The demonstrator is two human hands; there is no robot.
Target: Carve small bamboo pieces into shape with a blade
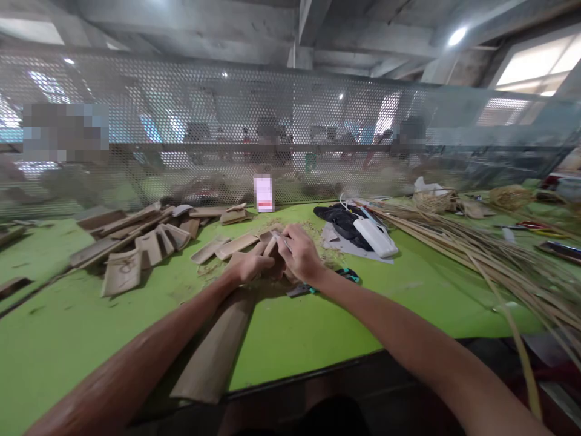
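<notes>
Above the smooth green tabletop (327,321), the left hand (247,264) has its grip closed around a pale, narrow wooden piece (271,246), and the right hand (300,251) pinches a small tool, too blurred to identify, against it. Thin curled shavings (206,270) lie near two shallow, trough-shaped pieces (236,246), and a long, smooth, curved slab (216,348) lies beneath the left forearm.

Green tabletop (318,339) | left: heaped curved wooden pieces (122,272) (some overlapping) | front edge: long curved piece (218,351) | middle: shavings (209,269), cutter with teal parts (348,275) | right of middle: black cloth (342,225), white device (376,237) | right: long thin strips (436,236)
</notes>
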